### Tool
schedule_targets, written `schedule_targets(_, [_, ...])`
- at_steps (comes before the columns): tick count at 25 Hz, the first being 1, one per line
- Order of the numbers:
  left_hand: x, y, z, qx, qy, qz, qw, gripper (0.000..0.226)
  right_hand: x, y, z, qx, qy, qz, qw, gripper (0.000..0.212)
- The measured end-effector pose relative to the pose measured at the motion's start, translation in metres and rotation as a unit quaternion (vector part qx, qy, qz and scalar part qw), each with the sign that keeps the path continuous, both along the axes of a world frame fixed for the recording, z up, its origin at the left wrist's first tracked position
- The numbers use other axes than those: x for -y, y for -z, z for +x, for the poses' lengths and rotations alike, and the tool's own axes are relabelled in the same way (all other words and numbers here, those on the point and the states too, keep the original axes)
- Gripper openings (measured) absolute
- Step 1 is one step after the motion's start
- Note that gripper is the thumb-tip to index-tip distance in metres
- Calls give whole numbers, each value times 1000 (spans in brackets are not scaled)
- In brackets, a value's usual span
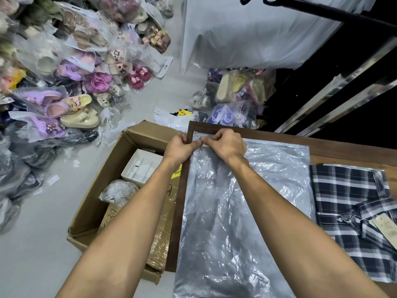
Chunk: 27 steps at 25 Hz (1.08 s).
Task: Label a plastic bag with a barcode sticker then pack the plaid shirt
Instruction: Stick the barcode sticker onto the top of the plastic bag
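Head view showed a brown wooden table (343, 150) bearing a clear zip-top plastic bag (236, 211) laid flat, with the folded plaid shirt (352, 211) just beside it on the right. An open cardboard box (90, 211) stood left of the table. Both the left hand (182, 148) and right hand (227, 145) pinched the bag's zipper strip at its far left corner.

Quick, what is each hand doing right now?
Left hand: fingers pinch the zip edge at the far corner of the plastic bag.
Right hand: fingers curled, pinching the same zip edge beside it.
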<state>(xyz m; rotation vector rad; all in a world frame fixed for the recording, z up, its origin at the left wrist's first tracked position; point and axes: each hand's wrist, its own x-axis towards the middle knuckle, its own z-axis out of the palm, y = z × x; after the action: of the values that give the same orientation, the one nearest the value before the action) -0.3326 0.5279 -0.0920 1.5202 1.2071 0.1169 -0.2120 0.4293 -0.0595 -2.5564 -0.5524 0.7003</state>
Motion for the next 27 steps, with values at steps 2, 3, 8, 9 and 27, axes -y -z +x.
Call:
schedule_targets(2, [-2, 4, -3, 17, 1, -4, 1000, 48, 1, 3, 2, 11, -15, -3, 1000, 49])
schedule_targets(3, [-3, 4, -5, 12, 16, 18, 1000, 47, 1, 4, 3, 17, -23, -5, 1000, 49])
schedule_targets(8, [-11, -1, -3, -21, 132, 157, 978, 28, 4, 6, 12, 3, -64, 12, 998, 53])
schedule_targets(9, [-12, -2, -2, -27, 141, 160, 977, 25, 5, 6, 15, 3, -74, 15, 997, 53])
schedule_targets(27, [-18, -1, -4, -6, 183, 177, 967, 15, 14, 3, 29, 80, -277, 82, 954, 12])
